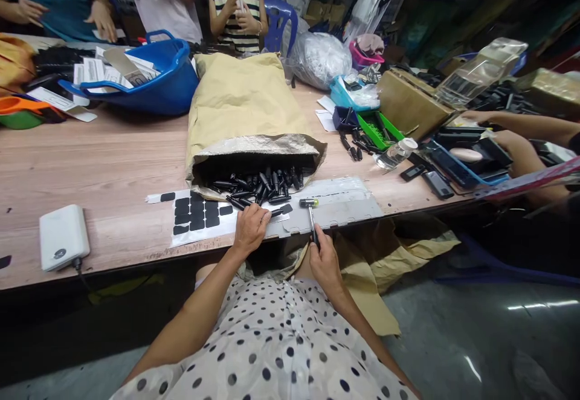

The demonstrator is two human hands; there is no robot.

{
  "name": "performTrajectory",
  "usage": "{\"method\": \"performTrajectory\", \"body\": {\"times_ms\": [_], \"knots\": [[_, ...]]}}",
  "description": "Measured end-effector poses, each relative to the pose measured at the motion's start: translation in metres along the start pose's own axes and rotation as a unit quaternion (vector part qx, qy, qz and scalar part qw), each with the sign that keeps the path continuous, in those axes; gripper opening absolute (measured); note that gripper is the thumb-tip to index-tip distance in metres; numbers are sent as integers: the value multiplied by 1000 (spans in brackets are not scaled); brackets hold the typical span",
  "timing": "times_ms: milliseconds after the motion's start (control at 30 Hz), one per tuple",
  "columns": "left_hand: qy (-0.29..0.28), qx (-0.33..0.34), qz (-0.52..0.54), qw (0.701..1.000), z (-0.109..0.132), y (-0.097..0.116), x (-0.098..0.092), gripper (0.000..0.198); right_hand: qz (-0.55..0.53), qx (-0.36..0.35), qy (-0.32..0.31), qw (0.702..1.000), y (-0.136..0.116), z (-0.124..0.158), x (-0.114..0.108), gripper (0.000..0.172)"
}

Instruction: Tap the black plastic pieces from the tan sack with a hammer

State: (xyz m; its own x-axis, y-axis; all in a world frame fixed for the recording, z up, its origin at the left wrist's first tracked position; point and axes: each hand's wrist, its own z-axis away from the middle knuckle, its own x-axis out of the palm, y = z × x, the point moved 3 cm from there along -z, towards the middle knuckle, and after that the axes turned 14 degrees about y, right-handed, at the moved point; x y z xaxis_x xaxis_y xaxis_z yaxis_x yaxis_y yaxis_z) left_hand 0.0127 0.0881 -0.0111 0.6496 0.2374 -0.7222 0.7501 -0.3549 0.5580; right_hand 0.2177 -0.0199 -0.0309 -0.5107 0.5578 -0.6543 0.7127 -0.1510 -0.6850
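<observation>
My left hand [251, 228] is closed on a slim black part [276, 212] at the table's front edge. My right hand [324, 257] grips the handle of a small hammer [309, 203], whose head with a yellow-green end rests over a grey board [348, 203]. Just beyond my hands, a large tan paper sack [247, 101] lies with its mouth towards me, and many black parts [267, 183] spill from it. A white sheet with black rounded stickers [197, 211] lies left of my left hand.
A white power bank [64, 238] with a cable sits left. Behind are a blue basin [158, 95] of white cards and several people. To the right are a green tray [378, 129], a clear bottle [397, 153], a cardboard box [410, 103] and another person's arms [521, 146].
</observation>
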Motion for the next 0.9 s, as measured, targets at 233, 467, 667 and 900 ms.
{"method": "performTrajectory", "body": {"times_ms": [233, 467, 667, 900], "knots": [[0, 0, -14, 1000, 1, 2, -2, 35, -27, -14, -18, 999, -6, -1, 8, 55], [6, 42, -17, 999, 3, 5, -6, 36, -22, -3, -47, 999, -8, 0, 7, 59], [32, 203, 40, 978, 19, 17, -16, 31, -26, -15, -33, 999, -14, -1, 6, 56], [2, 308, 30, 951, 61, 28, -15, 28, -35, -6, -37, 999, -15, -2, 8, 59]]}}
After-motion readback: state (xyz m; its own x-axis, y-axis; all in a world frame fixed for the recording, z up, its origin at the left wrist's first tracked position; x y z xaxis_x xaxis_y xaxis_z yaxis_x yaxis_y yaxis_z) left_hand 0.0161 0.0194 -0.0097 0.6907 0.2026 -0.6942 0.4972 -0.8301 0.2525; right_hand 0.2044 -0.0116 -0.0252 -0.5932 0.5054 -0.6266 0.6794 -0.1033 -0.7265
